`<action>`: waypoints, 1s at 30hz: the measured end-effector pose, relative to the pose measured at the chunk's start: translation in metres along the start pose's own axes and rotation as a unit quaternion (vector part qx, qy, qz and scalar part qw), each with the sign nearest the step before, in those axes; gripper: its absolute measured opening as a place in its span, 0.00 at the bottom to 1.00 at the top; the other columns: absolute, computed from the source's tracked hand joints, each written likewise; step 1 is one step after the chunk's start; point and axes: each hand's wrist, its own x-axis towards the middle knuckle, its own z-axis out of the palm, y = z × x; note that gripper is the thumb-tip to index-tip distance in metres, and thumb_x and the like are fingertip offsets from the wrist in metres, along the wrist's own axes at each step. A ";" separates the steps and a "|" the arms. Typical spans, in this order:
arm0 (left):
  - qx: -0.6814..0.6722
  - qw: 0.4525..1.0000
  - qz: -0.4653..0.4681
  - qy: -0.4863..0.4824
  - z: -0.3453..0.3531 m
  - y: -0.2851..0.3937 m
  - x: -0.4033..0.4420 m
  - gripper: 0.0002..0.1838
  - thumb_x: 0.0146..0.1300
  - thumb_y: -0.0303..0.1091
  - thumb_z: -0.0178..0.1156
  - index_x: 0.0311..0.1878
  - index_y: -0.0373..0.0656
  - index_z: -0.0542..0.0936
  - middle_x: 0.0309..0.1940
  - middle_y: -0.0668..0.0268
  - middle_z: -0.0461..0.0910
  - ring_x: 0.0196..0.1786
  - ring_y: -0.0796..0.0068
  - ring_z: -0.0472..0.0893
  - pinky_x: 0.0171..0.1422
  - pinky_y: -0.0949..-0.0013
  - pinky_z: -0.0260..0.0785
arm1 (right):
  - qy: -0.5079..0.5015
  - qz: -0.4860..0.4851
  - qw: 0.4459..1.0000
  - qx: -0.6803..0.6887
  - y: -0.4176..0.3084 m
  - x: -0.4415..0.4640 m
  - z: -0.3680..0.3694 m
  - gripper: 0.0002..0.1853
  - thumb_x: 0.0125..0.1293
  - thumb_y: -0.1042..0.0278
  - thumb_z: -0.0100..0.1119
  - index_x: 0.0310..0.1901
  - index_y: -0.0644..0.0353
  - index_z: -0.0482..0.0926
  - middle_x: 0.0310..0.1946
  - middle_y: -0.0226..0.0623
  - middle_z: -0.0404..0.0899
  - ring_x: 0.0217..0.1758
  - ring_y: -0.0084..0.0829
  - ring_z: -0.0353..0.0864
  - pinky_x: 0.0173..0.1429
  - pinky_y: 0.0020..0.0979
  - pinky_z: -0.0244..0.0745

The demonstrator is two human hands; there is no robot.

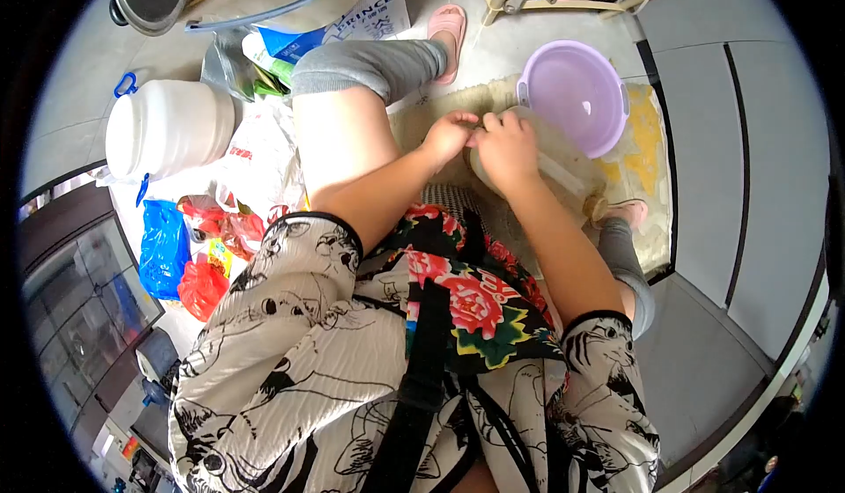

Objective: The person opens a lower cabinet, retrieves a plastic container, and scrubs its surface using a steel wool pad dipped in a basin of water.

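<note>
My left hand (451, 137) has its fingers drawn together and meets my right hand (509, 151) at the fingertips, in front of my lap. Whatever small thing lies between the fingertips is hidden. The right hand's fingers curl down over the near end of a pale translucent thing (563, 165), which looks like a big plastic jar or bottle lying on its side. It stretches from my hands toward the slippered foot on the right. Just beyond it stands a light purple basin (576, 84), with nothing visible inside.
A worn mat (647, 150) lies under the basin. To the left are a white plastic barrel (167, 128), a white plastic bag (264, 154), and blue (165, 246) and red bags (204, 289). A blue-and-white box (374, 18) and a shelf (572, 0) stand ahead; grey cabinet doors (704, 167) are right.
</note>
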 end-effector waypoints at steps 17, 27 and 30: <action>0.385 0.843 0.374 0.040 0.036 0.018 -0.034 0.14 0.57 0.36 0.67 0.47 0.51 0.84 0.39 0.61 0.84 0.43 0.60 0.82 0.52 0.64 0.71 | 0.169 0.235 0.957 0.021 0.045 -0.143 -0.024 0.20 0.51 0.67 0.63 0.48 0.40 0.84 0.46 0.23 0.81 0.46 0.34 0.77 0.53 0.43 0.71; 0.422 0.823 0.380 0.030 0.032 0.019 -0.020 0.15 0.53 0.37 0.70 0.45 0.48 0.84 0.41 0.62 0.85 0.45 0.59 0.82 0.53 0.62 0.71 | 0.227 0.217 0.949 0.034 0.019 -0.104 -0.009 0.16 0.57 0.66 0.56 0.46 0.40 0.85 0.46 0.23 0.81 0.49 0.32 0.77 0.60 0.44 0.67; 0.409 0.832 0.374 0.031 0.029 0.013 -0.016 0.15 0.53 0.40 0.69 0.45 0.51 0.85 0.41 0.64 0.85 0.47 0.61 0.81 0.57 0.61 0.67 | 0.242 0.259 0.935 -0.013 0.026 -0.126 -0.011 0.15 0.58 0.65 0.56 0.46 0.38 0.84 0.47 0.22 0.81 0.51 0.30 0.76 0.61 0.46 0.66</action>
